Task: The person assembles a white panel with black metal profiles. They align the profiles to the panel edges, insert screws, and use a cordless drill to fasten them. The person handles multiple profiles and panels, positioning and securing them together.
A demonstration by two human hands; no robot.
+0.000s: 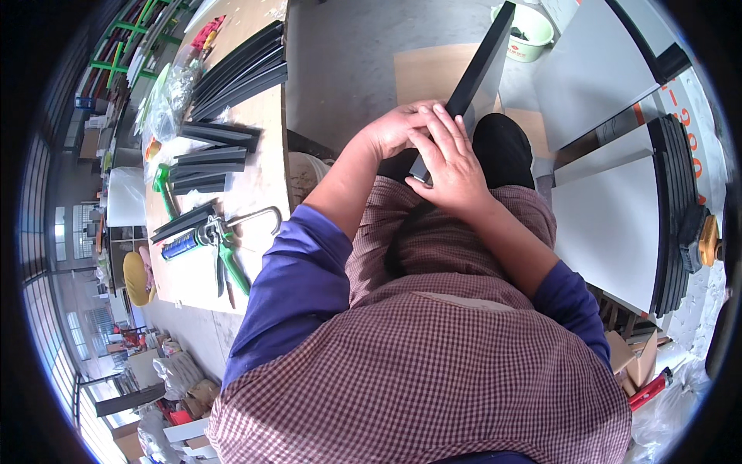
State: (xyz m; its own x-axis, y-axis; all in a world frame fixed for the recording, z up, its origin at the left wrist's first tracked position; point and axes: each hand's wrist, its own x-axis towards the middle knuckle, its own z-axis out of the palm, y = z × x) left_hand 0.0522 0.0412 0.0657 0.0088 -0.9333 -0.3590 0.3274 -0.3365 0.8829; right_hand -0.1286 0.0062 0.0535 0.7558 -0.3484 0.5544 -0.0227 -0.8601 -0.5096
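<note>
A long, narrow panel with a black edge strip slants away from my lap between my knees, its near end by my right thumb. My left hand curls over the strip from the left side, its fingertips partly covered. Across it lies my right hand, fingers stretched and slightly spread over the strip and the left fingers, thumb out beside the near end. A grey face of the panel shows to the right of the strip.
On the workbench at left lie black strips, a caulking gun and a green-handled tool. White panels with black edges stand at right. A pale green bucket and a cardboard sheet are ahead on the floor.
</note>
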